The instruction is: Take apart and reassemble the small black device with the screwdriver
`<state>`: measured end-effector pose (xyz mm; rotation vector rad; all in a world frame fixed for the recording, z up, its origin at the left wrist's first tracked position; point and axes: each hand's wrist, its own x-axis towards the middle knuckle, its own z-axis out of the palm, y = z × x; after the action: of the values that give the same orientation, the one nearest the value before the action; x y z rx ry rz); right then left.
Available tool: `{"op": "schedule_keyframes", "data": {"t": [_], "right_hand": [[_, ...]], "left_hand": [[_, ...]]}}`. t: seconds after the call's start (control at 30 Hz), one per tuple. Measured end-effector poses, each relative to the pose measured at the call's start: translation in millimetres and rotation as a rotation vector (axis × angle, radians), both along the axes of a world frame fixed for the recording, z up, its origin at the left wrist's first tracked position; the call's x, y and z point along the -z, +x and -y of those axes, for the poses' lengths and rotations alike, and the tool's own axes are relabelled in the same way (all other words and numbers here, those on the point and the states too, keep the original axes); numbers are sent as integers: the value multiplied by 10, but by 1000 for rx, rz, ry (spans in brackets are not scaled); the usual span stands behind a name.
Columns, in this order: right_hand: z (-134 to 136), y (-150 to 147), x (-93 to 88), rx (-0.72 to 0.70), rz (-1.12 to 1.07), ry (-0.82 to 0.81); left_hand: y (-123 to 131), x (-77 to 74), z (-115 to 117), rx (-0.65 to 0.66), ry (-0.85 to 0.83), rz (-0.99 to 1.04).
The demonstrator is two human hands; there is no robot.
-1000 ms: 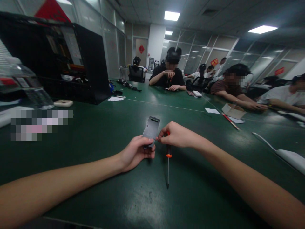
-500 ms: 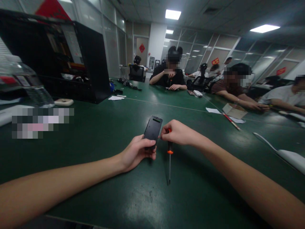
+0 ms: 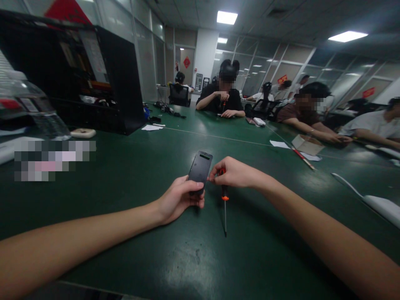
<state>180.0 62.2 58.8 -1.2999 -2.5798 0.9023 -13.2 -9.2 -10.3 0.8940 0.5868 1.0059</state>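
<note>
My left hand is closed around the lower part of a dark phone-like casing, thumb across its flat face. The casing tilts upward over the table and has a narrow slot near its top end. Just to its right, my right hand grips the handle of a screwdriver, black and orange, whose shaft points down. The thumb and index finger of that hand are pinched close at the casing's right edge. Whether they hold anything small there is too fine to make out.
The green table spreads beneath both arms. At left stand an open black computer case and a water bottle. A small open box lies at right. Across the table a person works, with others farther right.
The screwdriver's shaft has swung slightly, its tip shifting right and a little up. Both hands stay nearly where they were, the casing still held.
</note>
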Motion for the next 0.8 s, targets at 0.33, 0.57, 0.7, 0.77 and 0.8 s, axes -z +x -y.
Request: {"op": "schedule_keyframes", "data": {"t": [0.33, 0.57, 0.7, 0.77, 0.8], "right_hand": [[34, -33, -29, 13, 5, 20], [28, -56, 4, 72, -19, 40], [13, -85, 65, 105, -44, 46], [20, -99, 82, 129, -51, 63], [24, -104, 84, 141, -53, 74]], "left_hand": [[15, 2, 2, -5, 17, -21], [13, 15, 16, 39, 83, -49], [14, 7, 31, 49, 117, -61], [14, 7, 33, 53, 126, -59], [14, 9, 32, 55, 130, -58]]}}
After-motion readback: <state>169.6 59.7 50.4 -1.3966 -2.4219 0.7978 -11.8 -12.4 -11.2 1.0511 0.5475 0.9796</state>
